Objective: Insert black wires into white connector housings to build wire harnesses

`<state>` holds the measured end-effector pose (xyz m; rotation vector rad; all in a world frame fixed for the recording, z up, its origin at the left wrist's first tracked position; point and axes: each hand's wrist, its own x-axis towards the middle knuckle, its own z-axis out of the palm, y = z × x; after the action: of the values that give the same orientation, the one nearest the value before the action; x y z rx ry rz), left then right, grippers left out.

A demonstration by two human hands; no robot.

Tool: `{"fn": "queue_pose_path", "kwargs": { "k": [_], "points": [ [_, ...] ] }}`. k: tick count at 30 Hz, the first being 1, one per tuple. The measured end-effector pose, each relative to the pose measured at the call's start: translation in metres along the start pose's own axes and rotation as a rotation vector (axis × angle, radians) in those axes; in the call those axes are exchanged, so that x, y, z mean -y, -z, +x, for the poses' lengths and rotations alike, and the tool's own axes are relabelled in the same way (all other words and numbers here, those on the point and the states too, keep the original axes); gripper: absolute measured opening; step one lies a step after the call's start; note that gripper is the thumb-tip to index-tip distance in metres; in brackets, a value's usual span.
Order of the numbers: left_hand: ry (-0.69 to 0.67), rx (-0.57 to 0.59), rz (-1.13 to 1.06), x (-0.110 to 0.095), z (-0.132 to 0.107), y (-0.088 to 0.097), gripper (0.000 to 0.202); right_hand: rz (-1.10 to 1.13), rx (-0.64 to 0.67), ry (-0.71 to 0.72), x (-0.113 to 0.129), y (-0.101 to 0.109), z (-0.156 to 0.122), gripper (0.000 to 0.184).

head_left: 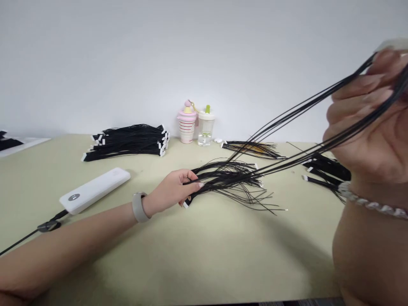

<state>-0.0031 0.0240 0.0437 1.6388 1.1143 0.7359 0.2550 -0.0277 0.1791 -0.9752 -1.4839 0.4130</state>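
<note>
Left hand (175,187): pinching the wire bundle (226,180); steady pressure suits.
Right hand (369,114): clasping raised wires (352,77), exact finger placement blurred.
Pull: gentle, level, avoiding snags.

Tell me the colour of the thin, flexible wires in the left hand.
The thin, flexible wires are black, showing best in the head view.

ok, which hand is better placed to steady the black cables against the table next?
Probably the left hand: it's low, gripping the black cables near one end. The right hand is raised well above the table, holding strands.
</note>
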Motion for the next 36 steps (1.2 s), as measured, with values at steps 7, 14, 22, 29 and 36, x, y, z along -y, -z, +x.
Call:
{"fn": "queue_pose_path", "kwargs": {
  "k": [7,14,22,29,36],
  "points": [
    [-0.003,0.138,0.006,0.012,-0.013,-0.018,0.029,0.314,0.003,-0.037,-0.012,-0.021,0.000,0.030],
    [-0.077,0.057,0.021,0.027,0.017,-0.005,0.030,0.469,0.043,-0.004,-0.020,-0.036,0.003,0.030],
    [-0.040,-0.053,-0.016,0.022,0.005,-0.002,0.036,0.274,-0.056,-0.030,-0.030,-0.054,-0.022,0.028],
    [0.116,0.009,-0.048,0.014,-0.023,-0.031,0.031,-0.195,0.365,0.188,-0.072,-0.065,-0.071,0.025],
    [0.129,0.012,-0.233,0.023,-0.039,-0.044,0.042,-0.414,0.859,0.176,-0.082,-0.098,-0.089,0.011]
  ]
}}
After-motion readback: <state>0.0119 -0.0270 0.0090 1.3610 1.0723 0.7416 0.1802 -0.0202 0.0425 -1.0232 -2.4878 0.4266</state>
